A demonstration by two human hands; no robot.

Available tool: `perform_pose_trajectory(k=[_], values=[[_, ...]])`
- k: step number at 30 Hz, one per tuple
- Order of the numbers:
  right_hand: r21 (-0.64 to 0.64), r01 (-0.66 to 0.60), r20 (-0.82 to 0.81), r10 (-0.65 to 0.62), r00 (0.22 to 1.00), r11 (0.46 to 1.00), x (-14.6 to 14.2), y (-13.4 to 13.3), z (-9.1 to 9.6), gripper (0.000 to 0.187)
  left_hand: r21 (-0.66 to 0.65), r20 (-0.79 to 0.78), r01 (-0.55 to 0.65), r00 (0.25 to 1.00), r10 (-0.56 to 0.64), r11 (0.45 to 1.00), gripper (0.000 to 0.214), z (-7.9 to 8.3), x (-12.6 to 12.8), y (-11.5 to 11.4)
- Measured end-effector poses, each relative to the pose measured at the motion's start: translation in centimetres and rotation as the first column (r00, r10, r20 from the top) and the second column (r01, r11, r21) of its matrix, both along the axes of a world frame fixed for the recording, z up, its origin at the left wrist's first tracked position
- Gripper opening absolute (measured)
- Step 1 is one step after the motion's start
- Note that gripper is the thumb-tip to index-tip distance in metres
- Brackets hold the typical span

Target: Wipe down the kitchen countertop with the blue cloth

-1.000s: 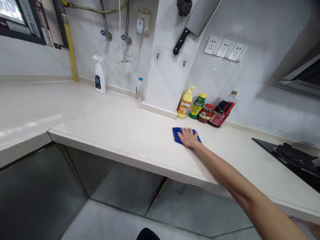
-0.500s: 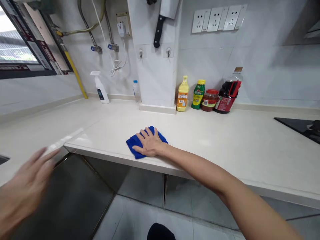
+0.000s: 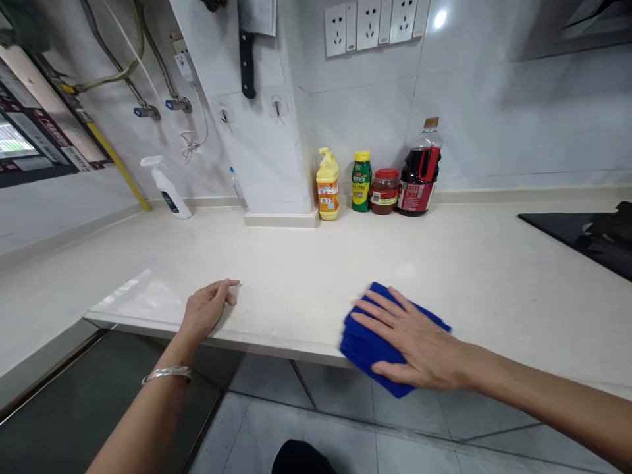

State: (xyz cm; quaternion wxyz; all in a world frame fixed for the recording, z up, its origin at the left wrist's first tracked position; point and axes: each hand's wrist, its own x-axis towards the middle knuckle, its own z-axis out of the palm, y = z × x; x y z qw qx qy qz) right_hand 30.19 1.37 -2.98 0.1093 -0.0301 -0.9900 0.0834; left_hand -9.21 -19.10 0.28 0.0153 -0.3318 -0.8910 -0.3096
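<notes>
A folded blue cloth [image 3: 363, 342] lies at the front edge of the cream countertop [image 3: 306, 276], partly hanging over it. My right hand [image 3: 415, 345] presses flat on the cloth with its fingers spread. My left hand [image 3: 207, 308] rests on the counter near the front edge to the left, fingers loosely curled, with nothing in it. A silver bracelet [image 3: 165, 375] is on my left wrist.
Against the back wall stand a yellow bottle [image 3: 327, 193], a green bottle [image 3: 361, 182], a red-lidded jar [image 3: 384, 191] and a dark sauce bottle [image 3: 419, 171]. A white spray bottle [image 3: 165, 187] stands far left. A cleaver [image 3: 249, 39] hangs above. A black hob [image 3: 587, 234] lies at right.
My right hand has slid the blue cloth from the back of the counter toward the front edge. My left hand came into view and settled on the counter.
</notes>
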Motion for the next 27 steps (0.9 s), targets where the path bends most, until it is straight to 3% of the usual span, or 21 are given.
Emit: perform_pose_trajectory(k=[4,7,14,18,22,27], values=[[0.098,0.108,-0.047,-0.104,0.994,0.989,7.3,2.4,-0.8,0.081,-0.025,0.108,-0.086,0.99,0.088,0.996,0.052,-0.3,0.1,0.0],[0.121,0.166,-0.075,-0.158,0.985,0.979,9.2,2.9,-1.2,0.081,-0.039,0.096,-0.098,0.99,0.101,0.994,0.051,-0.1,-0.1,0.2],[0.133,0.202,-0.117,-0.187,0.975,0.97,8.4,2.9,-1.9,0.074,-0.041,0.032,-0.057,0.998,0.058,0.998,0.048,-0.9,-0.6,0.3],[0.105,0.224,-0.128,-0.21,0.969,0.969,8.1,2.9,-2.2,0.069,-0.152,-0.05,-0.045,0.998,0.038,0.987,0.046,-0.6,-0.1,0.6],[0.098,0.325,-0.098,-0.316,0.944,0.941,6.8,1.8,-1.8,0.067,-0.273,-0.118,-0.069,0.992,0.038,0.96,0.047,-0.3,0.0,1.0],[0.098,0.469,-0.021,-0.469,0.883,0.878,3.3,0.0,-0.8,0.072,-0.31,-0.093,0.015,0.995,-0.046,0.951,0.049,-0.6,-0.9,0.8]])
